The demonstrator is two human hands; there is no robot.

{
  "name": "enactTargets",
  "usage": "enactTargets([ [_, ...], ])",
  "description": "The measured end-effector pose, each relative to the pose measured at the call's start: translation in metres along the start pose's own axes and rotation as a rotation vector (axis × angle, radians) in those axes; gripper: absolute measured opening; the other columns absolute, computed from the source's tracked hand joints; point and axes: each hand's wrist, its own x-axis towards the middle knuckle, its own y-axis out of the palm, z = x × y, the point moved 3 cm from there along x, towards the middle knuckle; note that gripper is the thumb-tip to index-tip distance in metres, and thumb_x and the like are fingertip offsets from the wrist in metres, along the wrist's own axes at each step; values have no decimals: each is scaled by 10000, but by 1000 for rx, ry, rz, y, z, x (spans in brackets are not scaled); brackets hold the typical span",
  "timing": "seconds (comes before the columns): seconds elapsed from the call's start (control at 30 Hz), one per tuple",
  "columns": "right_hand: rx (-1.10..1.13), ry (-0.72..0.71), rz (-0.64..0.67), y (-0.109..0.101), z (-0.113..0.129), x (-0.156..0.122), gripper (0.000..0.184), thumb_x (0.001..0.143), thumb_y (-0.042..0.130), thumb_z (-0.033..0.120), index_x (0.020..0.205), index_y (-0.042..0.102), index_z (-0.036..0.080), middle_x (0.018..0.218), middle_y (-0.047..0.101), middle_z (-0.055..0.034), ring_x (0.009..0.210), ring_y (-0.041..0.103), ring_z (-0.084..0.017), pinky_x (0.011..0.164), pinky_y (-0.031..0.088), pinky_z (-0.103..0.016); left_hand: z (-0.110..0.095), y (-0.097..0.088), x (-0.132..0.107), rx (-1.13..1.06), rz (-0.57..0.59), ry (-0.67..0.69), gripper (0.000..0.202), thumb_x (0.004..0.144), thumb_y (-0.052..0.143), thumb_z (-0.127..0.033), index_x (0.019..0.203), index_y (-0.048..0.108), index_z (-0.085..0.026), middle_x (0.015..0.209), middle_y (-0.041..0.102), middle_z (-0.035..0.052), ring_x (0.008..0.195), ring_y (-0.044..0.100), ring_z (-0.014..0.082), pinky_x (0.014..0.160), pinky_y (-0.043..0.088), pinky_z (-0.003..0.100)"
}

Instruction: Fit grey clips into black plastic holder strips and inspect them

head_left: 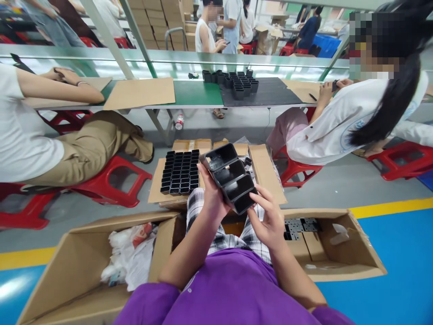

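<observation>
both hands clasp a row of black plastic boxes (230, 177): left hand (212, 195) at its 8 o'clock, right hand (269, 217) at 5 o'clock.

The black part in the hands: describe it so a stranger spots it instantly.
Start at the purple shirt at the bottom; both arms reach forward. The left hand and right hand hold a black strip of four open pockets, raised, unlike the packed grid on cardboard.

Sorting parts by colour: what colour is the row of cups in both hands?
Black; the row of cups shows in the head view.
</observation>
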Motion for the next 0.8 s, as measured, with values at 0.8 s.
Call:
enactTargets([
  [0.8,68,147,9,7,-8,-4,690,876,612,12,1472,504,342,1415,611,-97,790,652,-108,591,604,-229,3,-8,10,-18,-87,6,774,933,239,-802,965,731,-206,767,746,61,837,751,216,825,608,337],
])
